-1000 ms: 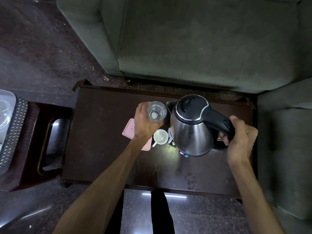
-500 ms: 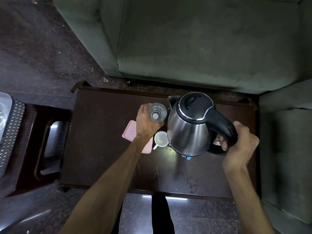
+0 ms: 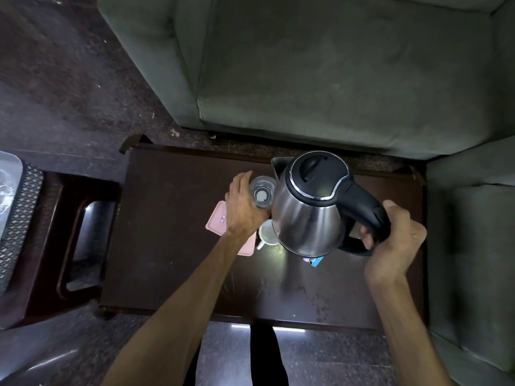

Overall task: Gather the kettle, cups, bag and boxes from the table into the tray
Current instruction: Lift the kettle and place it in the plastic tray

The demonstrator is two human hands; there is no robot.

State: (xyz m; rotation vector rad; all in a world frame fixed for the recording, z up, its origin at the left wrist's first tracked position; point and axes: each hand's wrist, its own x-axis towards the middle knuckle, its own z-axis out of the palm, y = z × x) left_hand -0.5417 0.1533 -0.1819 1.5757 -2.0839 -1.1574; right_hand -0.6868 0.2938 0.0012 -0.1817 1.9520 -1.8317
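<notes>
While right hand [image 3: 395,240] grips kettle [image 3: 309,215], left hand [image 3: 242,207] clasps glass [image 3: 262,192].

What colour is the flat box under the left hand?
Pale pink box, partly hidden by the left hand; head view.

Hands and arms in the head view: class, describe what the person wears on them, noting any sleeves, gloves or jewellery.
Both hands, left and right, are bare, without gloves. No rings, watch or bracelets show. Both forearms are uncovered as far as the frame's lower edge; no sleeves are visible.
</notes>
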